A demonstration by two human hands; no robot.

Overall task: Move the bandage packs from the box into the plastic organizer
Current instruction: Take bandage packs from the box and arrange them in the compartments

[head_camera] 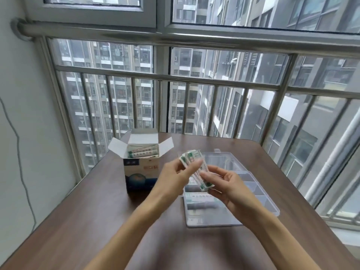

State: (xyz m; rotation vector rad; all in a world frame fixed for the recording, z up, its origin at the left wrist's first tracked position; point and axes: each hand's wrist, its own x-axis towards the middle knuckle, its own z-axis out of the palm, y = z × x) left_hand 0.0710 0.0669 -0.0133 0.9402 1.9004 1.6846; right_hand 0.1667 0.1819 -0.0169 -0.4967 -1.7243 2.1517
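An open cardboard box point(140, 172) stands on the table at centre left, flaps up, with more bandage packs point(143, 152) showing inside. A clear plastic organizer point(259, 193) lies open to its right, lid folded back. One bandage pack point(198, 197) lies in a left compartment. Above the organizer's left edge, both hands hold a small fanned stack of white and green bandage packs point(191, 158). My left hand point(178, 173) pinches the stack's upper part. My right hand point(224, 184) grips its lower end.
The brown wooden table point(97, 221) has its far edge close to a metal railing point(194, 78) and windows. A white wall with a hanging cable point(21, 172) runs along the left.
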